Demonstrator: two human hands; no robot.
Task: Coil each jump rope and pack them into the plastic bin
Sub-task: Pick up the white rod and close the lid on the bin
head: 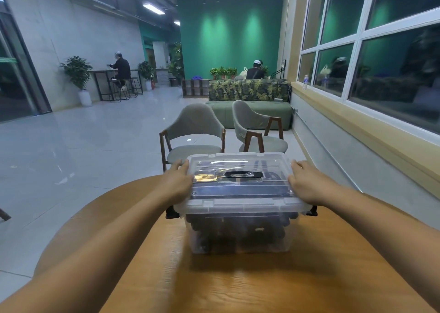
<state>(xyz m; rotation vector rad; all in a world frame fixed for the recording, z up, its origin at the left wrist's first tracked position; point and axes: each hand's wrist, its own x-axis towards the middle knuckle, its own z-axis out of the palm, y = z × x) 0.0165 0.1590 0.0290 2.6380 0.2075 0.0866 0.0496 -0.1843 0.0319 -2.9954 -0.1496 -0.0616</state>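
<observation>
Lidded bin point(238, 204) between fingers point(184, 167); ropes point(238, 239) apparently inside.

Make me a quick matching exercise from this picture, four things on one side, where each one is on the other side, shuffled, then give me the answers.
Column 1
1. left hand
2. right hand
3. plastic bin
4. water bottle

Column 2
A. standing on the window sill
B. on the right edge of the lid
C. sitting on the wooden table
D. on the left edge of the lid

Pairs: 1-D, 2-B, 3-C, 4-A
</observation>
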